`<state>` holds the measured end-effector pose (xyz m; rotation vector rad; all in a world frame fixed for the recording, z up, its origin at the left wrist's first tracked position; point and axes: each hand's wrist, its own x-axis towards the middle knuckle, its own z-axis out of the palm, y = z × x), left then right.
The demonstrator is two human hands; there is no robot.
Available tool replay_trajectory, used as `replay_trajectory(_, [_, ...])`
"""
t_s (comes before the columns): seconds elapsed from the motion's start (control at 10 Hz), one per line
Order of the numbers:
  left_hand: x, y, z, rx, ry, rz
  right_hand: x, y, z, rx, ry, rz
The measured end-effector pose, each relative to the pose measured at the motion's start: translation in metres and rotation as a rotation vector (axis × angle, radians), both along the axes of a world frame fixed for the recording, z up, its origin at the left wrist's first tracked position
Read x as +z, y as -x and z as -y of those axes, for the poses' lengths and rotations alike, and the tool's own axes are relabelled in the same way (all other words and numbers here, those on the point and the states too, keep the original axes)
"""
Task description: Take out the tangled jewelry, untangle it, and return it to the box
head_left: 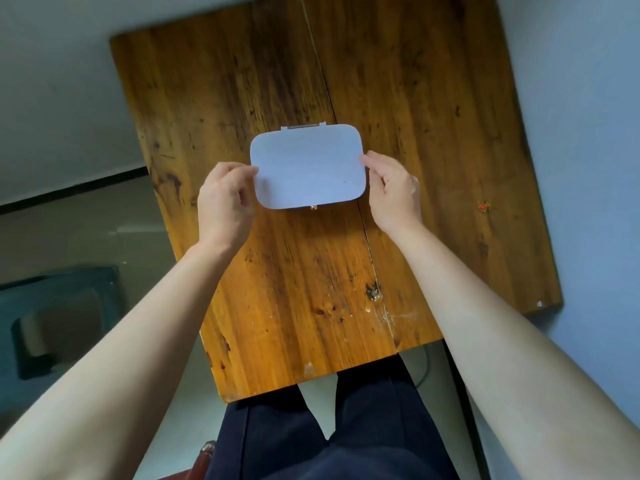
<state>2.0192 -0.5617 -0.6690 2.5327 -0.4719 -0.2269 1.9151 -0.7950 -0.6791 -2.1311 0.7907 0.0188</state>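
A white rounded jewelry box [307, 166] lies closed on the wooden table [270, 81], hinge at its far side and a small gold clasp [313, 207] at its near edge. My left hand [225, 199] grips the box's left edge with thumb and fingers. At the box's right edge, my right hand [393, 187] pinches it the same way. No jewelry shows; the lid hides the inside.
A small red object [483, 207] lies on the table to the right. Dark knots and pale scuffs mark the wood near the front edge. A dark teal stool [59, 317] stands on the floor at the left. My legs in dark trousers are under the table.
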Motion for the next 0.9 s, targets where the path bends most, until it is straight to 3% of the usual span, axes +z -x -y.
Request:
replay_trajectory(0.3, [-0.007,0.017,0.014,0.028,0.047,-0.195,-0.009,-0.001,-0.014,-0.037,-0.067,-0.017])
replay_trajectory(0.5, [-0.008,-0.021,0.028,-0.301,-0.273,-0.069,-0.012,-0.059,0.007,0.072,-0.026,-0.065])
replay_trajectory(0.7, [-0.009,-0.051,0.045,-0.310,-0.422,-0.069,-0.011,-0.096,0.020,0.209,0.143,-0.169])
replay_trajectory(0.9, [-0.002,-0.055,0.055,-0.248,-0.436,-0.179,0.010,-0.101,0.021,0.217,0.104,-0.212])
